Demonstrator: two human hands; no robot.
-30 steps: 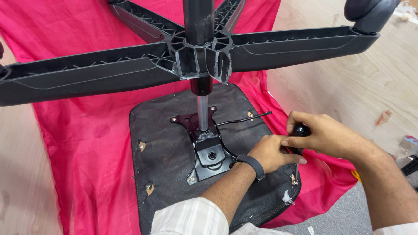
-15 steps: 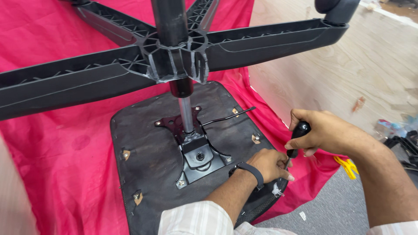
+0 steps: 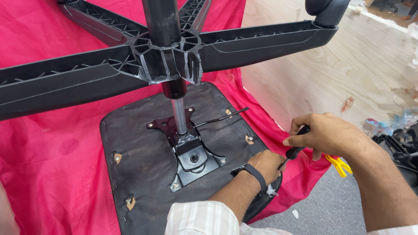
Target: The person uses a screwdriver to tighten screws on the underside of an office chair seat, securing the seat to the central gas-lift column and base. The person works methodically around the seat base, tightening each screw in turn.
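An office chair lies upside down: its black seat underside [image 3: 143, 161] faces up, with a black metal mounting plate [image 3: 191, 159], a chrome gas cylinder [image 3: 179, 115] and a five-arm black plastic base [image 3: 170, 56] above it. My right hand [image 3: 324, 135] grips a black-handled screwdriver [image 3: 298, 143] pointed down at the seat's right edge. My left hand [image 3: 267, 164], with a black wristband, rests on that edge right by the screwdriver tip, fingers curled; what it pinches is hidden.
A pink cloth [image 3: 52, 152] covers the surface under the seat. A thin black lever [image 3: 222, 116] sticks out from the plate. A light wooden board [image 3: 348, 74] stands to the right, a yellow tool [image 3: 338, 165] lies on grey floor, and a caster [image 3: 326, 8] tops one arm.
The view has shifted, so the chair now sits further right in frame. Both hands stay at the seat's right edge; the left hand has moved closer under the screwdriver tip.
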